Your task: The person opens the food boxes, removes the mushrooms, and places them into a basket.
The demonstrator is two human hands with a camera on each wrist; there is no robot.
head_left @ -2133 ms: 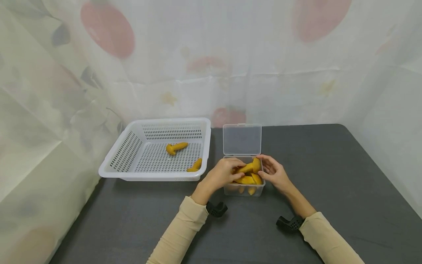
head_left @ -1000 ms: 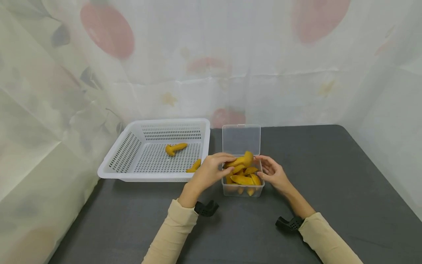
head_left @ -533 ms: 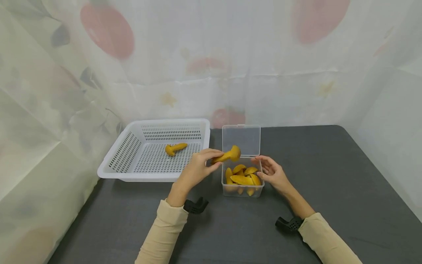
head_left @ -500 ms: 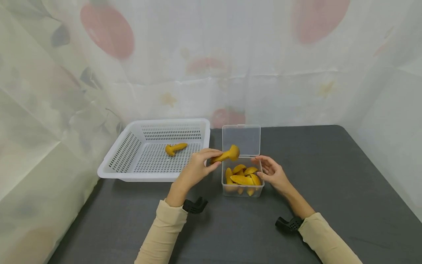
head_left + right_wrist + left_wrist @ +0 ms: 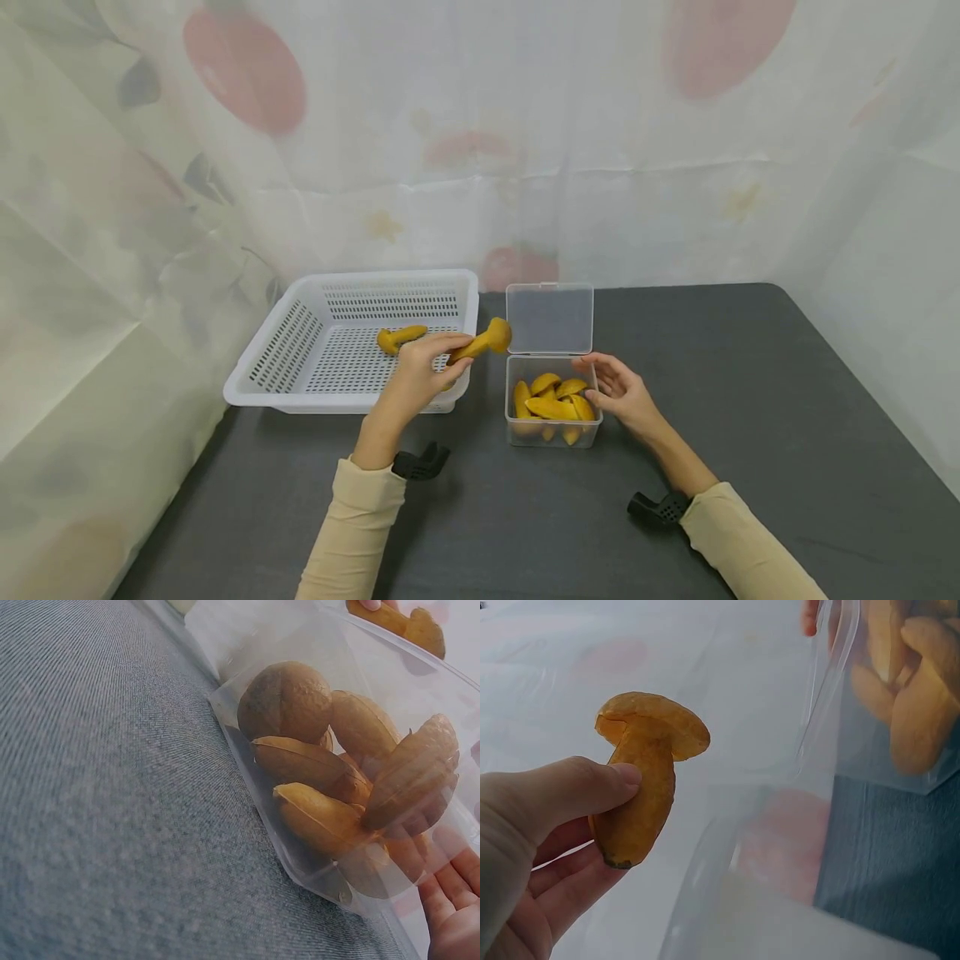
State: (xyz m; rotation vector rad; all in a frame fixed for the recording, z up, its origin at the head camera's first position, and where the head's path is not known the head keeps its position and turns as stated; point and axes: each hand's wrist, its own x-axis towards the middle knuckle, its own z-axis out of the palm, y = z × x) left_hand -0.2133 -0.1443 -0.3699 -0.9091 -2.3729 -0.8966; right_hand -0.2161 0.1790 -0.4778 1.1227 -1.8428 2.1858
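Two cream sleeves (image 5: 348, 525): nearest, lying over the dark grey table (image 5: 525, 542), a black wrist mount (image 5: 657, 507) at each cuff.
Right hand (image 5: 628, 398): at the right side of the clear plastic box (image 5: 516, 433), fingers lightly bent and touching its rim and wall, relaxed rather than clenched, with no mushroom among them.
Box contents: several yellow-brown mushrooms (image 5: 553, 409), jumbled inside and visible through the front wall.
Left hand (image 5: 420, 375): aloft left of the box, thumb and fingers pinching a stem.
Held mushroom (image 5: 489, 337): in midair, cap pointing away from the palm, outside the box and seen across the right rim of the white slotted basket (image 5: 300, 401).
Step in hand: judged to be the carrying of a single mushroom between the two containers; this moment alone does not settle which way.
Next move: would call for a firm pinch clear of both rims, the box kept steady, then fingers loosened low.
Basket mushroom (image 5: 400, 337): lying on the slotted floor, beyond the left hand.
Box lid (image 5: 550, 318): swung open behind the box.
Printed curtain (image 5: 637, 125): farthest, hanging behind everything.
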